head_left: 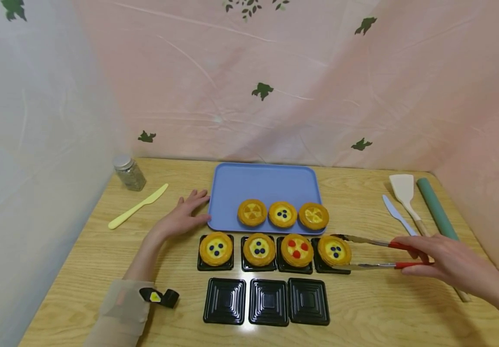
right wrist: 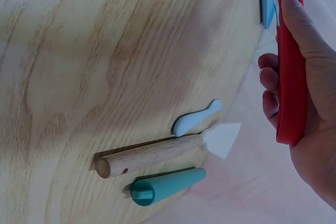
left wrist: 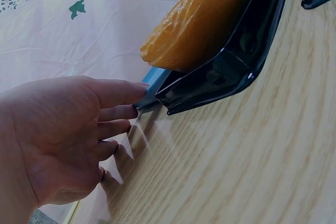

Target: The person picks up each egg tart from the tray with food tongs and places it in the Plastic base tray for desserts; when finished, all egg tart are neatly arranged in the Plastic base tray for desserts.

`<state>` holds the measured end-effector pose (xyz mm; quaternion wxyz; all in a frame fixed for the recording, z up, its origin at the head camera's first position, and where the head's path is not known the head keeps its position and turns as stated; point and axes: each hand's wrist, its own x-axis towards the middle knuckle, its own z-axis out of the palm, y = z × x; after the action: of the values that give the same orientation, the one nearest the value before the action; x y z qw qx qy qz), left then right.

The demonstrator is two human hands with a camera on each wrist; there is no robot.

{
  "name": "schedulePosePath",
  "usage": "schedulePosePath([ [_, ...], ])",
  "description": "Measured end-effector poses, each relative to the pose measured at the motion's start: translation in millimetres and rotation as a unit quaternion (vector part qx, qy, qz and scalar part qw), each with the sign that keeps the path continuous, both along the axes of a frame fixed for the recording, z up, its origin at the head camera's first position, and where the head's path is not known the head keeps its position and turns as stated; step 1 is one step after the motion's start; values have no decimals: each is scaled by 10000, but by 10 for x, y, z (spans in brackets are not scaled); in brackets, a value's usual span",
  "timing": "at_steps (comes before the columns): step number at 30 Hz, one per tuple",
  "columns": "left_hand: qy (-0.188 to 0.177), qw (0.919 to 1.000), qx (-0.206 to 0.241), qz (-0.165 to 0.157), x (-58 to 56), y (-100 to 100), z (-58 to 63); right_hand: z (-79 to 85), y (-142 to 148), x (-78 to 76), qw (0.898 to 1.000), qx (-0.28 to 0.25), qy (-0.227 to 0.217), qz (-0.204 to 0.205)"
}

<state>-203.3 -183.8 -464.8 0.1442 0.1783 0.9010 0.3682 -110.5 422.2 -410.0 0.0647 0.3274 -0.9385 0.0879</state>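
My right hand grips red-handled tongs. In the head view the tongs' tips reach either side of a blueberry tart at the right end of a row, over a black square tray. To its left sit a strawberry tart and two more blueberry tarts, each on its own black tray. With fingers spread, my left hand touches the left edge of a blue tray. Three tarts lie along that tray's near side: two with yellow fruit wedges and a blueberry tart between them.
Three bare black trays form a nearer row. A yellow knife and a lidded jar stand off to the left. On the right lie a pale blue knife, a spatula and a green roll. Cloth walls enclose the table.
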Motion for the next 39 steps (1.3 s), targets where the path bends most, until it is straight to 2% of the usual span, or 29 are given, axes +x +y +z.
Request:
schedulePosePath([
  [19,-23,10000,-12,11,1,3,5,-22,20,10,10000,21,-67,-48],
  [29,-30,10000,2,7,0,3,8,-6,26,-15,9998,-119,-35,178],
  [34,-2,10000,26,-31,-8,13,0,82,51,-74,9983,-405,-148,391],
  [39,37,10000,45,-33,-6,14,-11,295,-53,-218,9966,-678,-270,388],
])
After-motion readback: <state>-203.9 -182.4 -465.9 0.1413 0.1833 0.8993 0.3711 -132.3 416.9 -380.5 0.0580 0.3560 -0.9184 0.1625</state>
